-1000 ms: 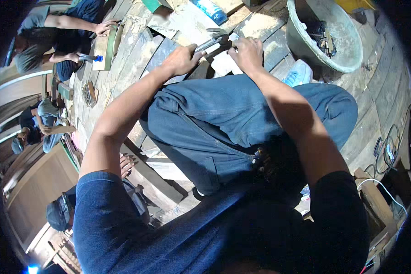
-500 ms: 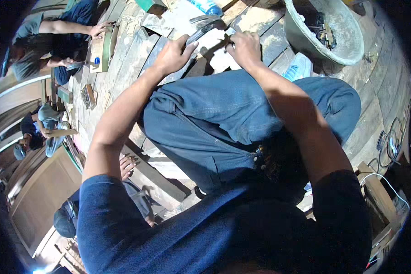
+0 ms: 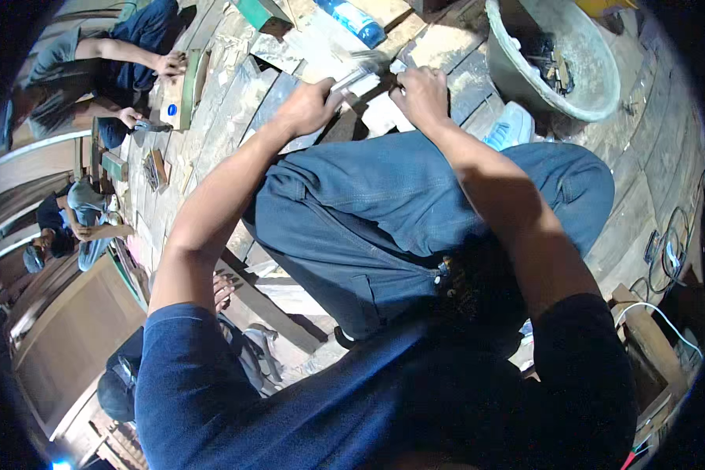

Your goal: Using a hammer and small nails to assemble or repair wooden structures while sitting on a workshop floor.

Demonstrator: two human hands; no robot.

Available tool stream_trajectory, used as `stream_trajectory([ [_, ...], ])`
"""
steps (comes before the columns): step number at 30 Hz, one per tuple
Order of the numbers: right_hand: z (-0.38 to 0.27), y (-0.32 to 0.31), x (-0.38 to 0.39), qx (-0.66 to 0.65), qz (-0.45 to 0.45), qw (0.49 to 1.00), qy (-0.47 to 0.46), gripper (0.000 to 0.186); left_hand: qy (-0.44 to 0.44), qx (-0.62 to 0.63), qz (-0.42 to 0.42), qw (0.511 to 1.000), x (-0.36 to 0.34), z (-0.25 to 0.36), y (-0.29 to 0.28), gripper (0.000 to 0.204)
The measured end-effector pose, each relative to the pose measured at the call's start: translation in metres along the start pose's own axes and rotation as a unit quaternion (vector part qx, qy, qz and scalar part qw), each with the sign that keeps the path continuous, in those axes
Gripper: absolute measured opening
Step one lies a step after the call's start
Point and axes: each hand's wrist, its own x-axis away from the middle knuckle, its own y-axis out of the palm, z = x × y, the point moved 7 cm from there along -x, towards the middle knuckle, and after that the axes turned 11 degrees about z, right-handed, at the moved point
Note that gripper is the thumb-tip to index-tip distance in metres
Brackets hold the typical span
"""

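Hammer is held over the floor planks, blurred, its head nr the R hand; L hand is wrapped round the handle, fingers closed. R hand has fingers curled in, just beside hammer head, nr the right-hand edge of a pale piece on the floor; can't tell what, if anything, it's pinching. Person's bent legs in blue trousers sit just below both hands. Blue bottle lies on its side beyond hammer; green-painted block is left of it. Big grey bucket is right of R hand, w/ assorted small bits inside, too dark to ID; light-blue shoe is nr its lower left edge. Upper left, a co-worker has one hand on a board w/ a round blue spot nr its end, other hand gripping a tool. Small wooden box is nr that. Two more ppl farther down left side. Cables loop nr floor's right edge.
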Motion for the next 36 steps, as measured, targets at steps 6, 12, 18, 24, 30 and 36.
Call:
stream_trajectory([
  [6,-0.019,-0.007,-0.006,-0.016,-0.023,1.0,-0.004,0.02,-0.032,-0.064,-0.046,0.996,0.011,-0.019,0.001,0.043],
  [12,-0.008,-0.006,-0.005,-0.014,0.043,0.999,-0.015,0.017,-0.055,0.013,0.032,0.998,-0.004,-0.014,-0.023,0.046],
  [18,-0.001,-0.006,-0.003,0.006,0.051,0.999,-0.001,0.015,-0.048,0.003,0.035,0.998,0.002,-0.019,-0.023,0.046],
  [24,-0.001,-0.002,-0.004,-0.03,0.042,0.999,0.017,0.013,-0.069,-0.002,-0.008,0.998,0.001,-0.025,-0.013,0.051],
  [30,-0.002,0.005,-0.003,-0.048,0.031,0.998,-0.012,0.014,-0.075,0.026,0.03,0.996,0.0,-0.025,-0.02,0.049],
  [36,-0.001,0.002,-0.004,-0.021,0.029,0.999,-0.019,0.018,-0.043,-0.003,0.021,0.999,-0.002,-0.029,-0.015,0.047],
])
